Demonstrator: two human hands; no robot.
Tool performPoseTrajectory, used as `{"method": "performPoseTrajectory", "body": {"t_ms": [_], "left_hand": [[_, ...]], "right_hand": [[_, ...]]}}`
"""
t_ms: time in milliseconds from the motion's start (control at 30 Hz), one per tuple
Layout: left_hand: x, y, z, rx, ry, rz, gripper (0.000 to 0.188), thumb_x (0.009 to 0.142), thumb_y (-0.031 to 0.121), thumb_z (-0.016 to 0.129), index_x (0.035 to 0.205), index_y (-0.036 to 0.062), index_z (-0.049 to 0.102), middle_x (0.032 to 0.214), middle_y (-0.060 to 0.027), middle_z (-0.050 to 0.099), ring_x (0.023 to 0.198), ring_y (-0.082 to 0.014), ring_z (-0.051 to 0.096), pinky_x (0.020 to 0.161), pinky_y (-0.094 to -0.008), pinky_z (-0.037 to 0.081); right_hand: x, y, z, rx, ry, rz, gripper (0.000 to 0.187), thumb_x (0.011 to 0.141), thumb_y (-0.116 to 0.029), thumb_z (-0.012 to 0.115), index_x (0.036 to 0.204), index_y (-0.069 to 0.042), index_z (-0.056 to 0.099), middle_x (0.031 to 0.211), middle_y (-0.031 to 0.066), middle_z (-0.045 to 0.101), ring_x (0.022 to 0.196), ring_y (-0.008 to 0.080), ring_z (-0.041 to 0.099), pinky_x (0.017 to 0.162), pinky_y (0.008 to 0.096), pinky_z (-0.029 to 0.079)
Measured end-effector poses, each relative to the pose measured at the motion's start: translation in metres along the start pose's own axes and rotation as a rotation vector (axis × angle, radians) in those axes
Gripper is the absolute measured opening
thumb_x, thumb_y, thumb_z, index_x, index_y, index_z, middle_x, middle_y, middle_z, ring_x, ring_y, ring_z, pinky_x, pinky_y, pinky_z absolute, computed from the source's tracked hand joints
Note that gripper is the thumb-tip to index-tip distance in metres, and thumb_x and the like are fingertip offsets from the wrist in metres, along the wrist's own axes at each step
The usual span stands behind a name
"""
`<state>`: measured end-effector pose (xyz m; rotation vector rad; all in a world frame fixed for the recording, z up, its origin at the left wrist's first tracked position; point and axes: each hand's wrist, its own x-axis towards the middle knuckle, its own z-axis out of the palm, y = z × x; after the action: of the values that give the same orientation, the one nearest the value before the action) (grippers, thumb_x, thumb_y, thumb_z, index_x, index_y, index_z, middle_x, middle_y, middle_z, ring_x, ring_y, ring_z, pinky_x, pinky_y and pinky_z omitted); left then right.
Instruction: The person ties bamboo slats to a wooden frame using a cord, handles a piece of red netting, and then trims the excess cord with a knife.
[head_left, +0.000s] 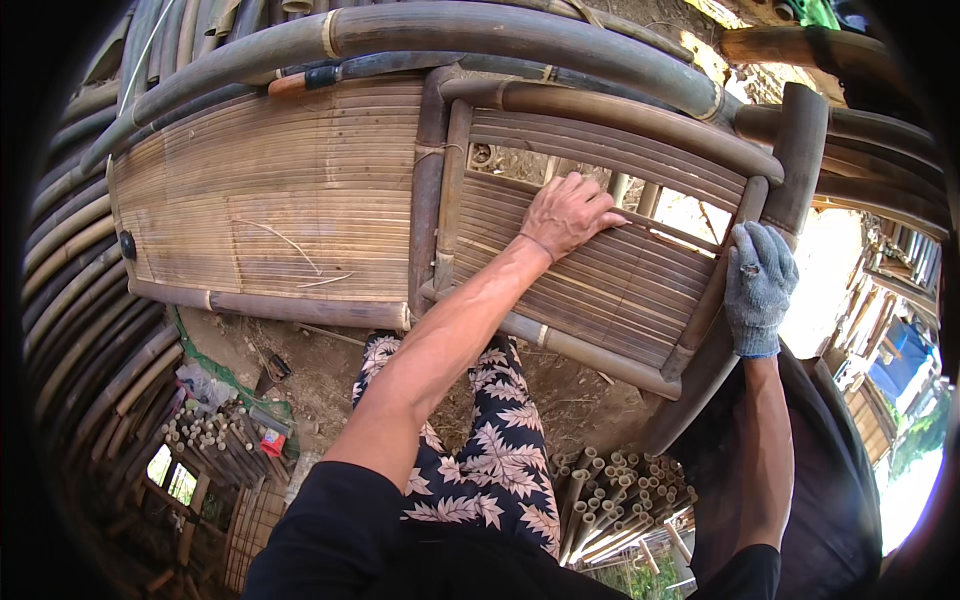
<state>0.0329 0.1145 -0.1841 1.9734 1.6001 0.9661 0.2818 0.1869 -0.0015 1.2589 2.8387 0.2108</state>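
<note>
My left hand point(570, 212), bare, fingers curled at the lower edge of the gap point(690, 212) in the slatted bamboo panel point(570, 290); thumb side at the loose-edged slat point(668, 233). Can't tell if they're pinching it. My right hand point(760, 280), in a grey knit glove, is at the panel's right end, fingers bent beside the thick post point(797, 160); can't tell if they're gripping.

Panel's in front of me, right of centre, framed in round bamboo, lower rail point(590, 357) nearest me. Second slatted section point(290, 190) adjoins on the left, two thin strips point(280, 245) lying on it. Brown-handled tool point(290, 86) at its far edge, under the thick curved pole point(510, 32).

Further out: bamboo poles point(85, 270) stacked far left, cut pieces bundled lower left point(215, 440) and lower right point(620, 490), black cloth point(820, 460) near my right forearm.
</note>
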Motion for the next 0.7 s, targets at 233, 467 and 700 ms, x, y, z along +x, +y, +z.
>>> {"method": "performPoseTrajectory", "body": {"t_ms": [233,467,700], "left_hand": [[0.018,-0.005,-0.031,0.03,-0.187,0.078,0.032,0.094,0.043,0.059,0.092,0.0138,0.07,0.099,-0.0041,0.057,0.095,-0.024,0.051,0.091,-0.0403,0.04],[0.035,0.036,0.003,-0.334,-0.316,-0.249,0.035,0.099,0.04,0.053,0.095,0.0096,0.071,0.099,-0.0084,0.065,0.097,-0.0266,0.06,0.089,-0.04,0.042],[0.021,0.032,0.011,-0.314,-0.226,-0.189,0.027,0.098,0.036,0.056,0.091,0.0132,0.069,0.085,-0.0064,0.067,0.09,-0.028,0.06,0.084,-0.0415,0.04]], "right_hand": [[0.0,0.002,-0.003,0.067,-0.005,0.033,0.029,0.086,-0.015,0.068,0.115,-0.014,0.064,0.119,0.0057,0.062,0.115,0.0298,0.056,0.098,0.0449,0.043],[-0.014,-0.005,-0.048,0.738,0.237,0.48,0.015,0.097,-0.005,0.053,0.106,-0.001,0.063,0.111,0.0169,0.065,0.107,0.0298,0.062,0.094,0.0393,0.048],[-0.022,-0.028,-0.222,0.282,-0.032,0.373,0.014,0.092,-0.01,0.063,0.099,0.0,0.07,0.094,0.0125,0.071,0.081,0.0252,0.066,0.072,0.0337,0.051]]}}
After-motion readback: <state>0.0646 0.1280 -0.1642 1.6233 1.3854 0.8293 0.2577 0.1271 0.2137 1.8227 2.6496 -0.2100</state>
